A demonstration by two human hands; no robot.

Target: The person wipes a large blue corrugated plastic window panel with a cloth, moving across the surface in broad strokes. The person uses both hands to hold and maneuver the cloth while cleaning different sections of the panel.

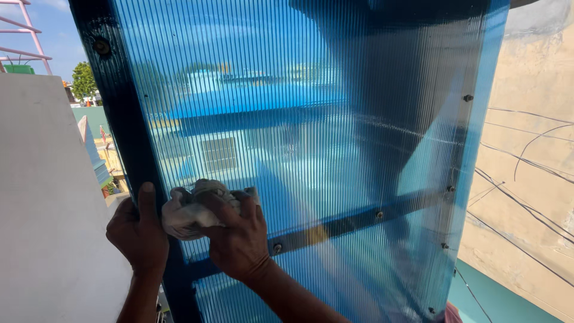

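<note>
Two hands, one rag, one blue panel

Left hand (139, 232): low at left of view, fingers wrapped round dark frame post (128, 137), thumb pointing up along post face. Clamped on post.

Right hand (236, 236): just beside left hand, forearm entering from bottom centre. Fingers closed over rag (185, 212), pressing it flat against panel.

Rag: whitish, crumpled, bunched between right hand and panel, at lower left corner of sheet, just right of post. Touching panel; left edge near left thumb.

Panel (311, 119): blue translucent ribbed sheet, ribs running vertically, upright and slightly tilted in view, filling most of frame. Buildings and roofs visible through it, blurred.

Frame post: dark, along left edge of panel, one bolt (101, 46) near top.

Crossbar (359, 218): dark strip behind sheet, sloping up to right from beside right hand, fixed with several screws. More screws down right edge of panel.

Wall (526, 179): beige, rough, at right, crossed by thin dark wires (520, 203); teal surface below it.

White slab (48, 197): pale flat surface at left, beside left hand.

Background at upper left: sky, tree (83, 79), pink railing (27, 30), distant buildings.
</note>
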